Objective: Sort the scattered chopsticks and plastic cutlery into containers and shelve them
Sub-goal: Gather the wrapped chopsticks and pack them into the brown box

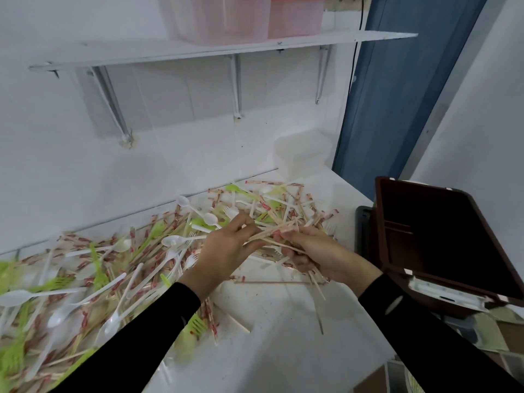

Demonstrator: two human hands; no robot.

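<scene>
Over the white counter (283, 321), the right hand (317, 255) curls round a bundle of bare chopsticks (279, 235), and the left hand (224, 248) pinches its far end. Left and beyond sprawls the cutlery pile (127, 259). A brown box (442, 231) stands open on the right, and pink tubs (226, 18) sit on the shelf (198, 49) above.

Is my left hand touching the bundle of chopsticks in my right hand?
Touching. The head view shows the left hand pinching one end of the chopstick bundle, while the right hand grips it further along.
</scene>
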